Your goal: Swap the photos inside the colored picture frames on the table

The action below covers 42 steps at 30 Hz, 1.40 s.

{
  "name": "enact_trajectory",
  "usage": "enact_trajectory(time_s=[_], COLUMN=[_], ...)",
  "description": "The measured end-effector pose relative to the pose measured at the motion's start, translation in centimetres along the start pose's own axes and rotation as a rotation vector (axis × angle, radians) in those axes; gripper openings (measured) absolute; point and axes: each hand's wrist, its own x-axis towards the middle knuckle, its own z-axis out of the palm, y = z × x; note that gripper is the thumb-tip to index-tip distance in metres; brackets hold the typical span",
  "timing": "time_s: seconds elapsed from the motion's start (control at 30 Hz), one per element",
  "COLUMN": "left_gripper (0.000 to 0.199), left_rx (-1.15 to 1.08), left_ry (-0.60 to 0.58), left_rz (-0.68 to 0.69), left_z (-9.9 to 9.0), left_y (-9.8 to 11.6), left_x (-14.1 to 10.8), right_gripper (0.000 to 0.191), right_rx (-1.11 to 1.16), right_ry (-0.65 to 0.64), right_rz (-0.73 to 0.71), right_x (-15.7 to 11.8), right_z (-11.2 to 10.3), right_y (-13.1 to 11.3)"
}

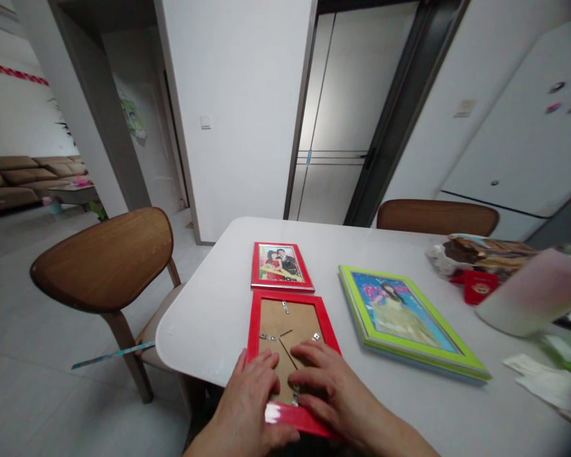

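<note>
A red picture frame (334,330) lies face down at the near edge of the white table, showing its brown backing board (271,317), metal clips and a slit with a thin stand. My left hand (247,397) grips its near left corner, fingers curled over the side and thumb by the near edge. Bent fingers of my right hand (330,384) press on the backing board near the lower clip (295,398), partly covering it. Just beyond lies another red picture frame (282,263), face up with a couple's photo. To the right is a green picture frame (412,311) with a photo of a person in a gown.
The white table (209,304) also holds a pale pink bottle (528,289), a plastic bag of packets (485,251), a red packet (479,287) and white tissues (547,384) at right. Wooden chairs stand at left (109,260) and at the far side (438,217).
</note>
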Motion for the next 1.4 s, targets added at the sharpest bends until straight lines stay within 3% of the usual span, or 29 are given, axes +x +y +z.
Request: enact_trajectory(time_s=[0.37,0.53,0.77,1.2,1.4], left_gripper=[0.038,0.038,0.039,0.042,0.041], left_rx=[0.024,0.024,0.029,0.053,0.061], left_ry=[-0.023,-0.015,0.001,0.011,-0.002], left_rz=[0.009,0.026,0.044,0.074,0.059], left_z=[0.4,0.4,0.5,0.7,0.7], left_y=[-0.5,-0.6,-0.6,-1.0,-1.0], left_x=[0.3,0.4,0.6,0.5,0.5], right_gripper=[0.018,0.023,0.019,0.025,0.027], right_rx=[0.072,0.068,-0.104,-0.231,-0.216], right_ry=[0.049,0.146,0.151,0.255,0.255], right_rz=[0.003,0.064,0.079,0.189,0.165], right_x=[1.4,4.2,7.8,8.0,7.5], right_z=[0.5,0.8,2.8,1.9,1.4], right_y=[-0.4,-0.3,-0.6,3.0,2.5])
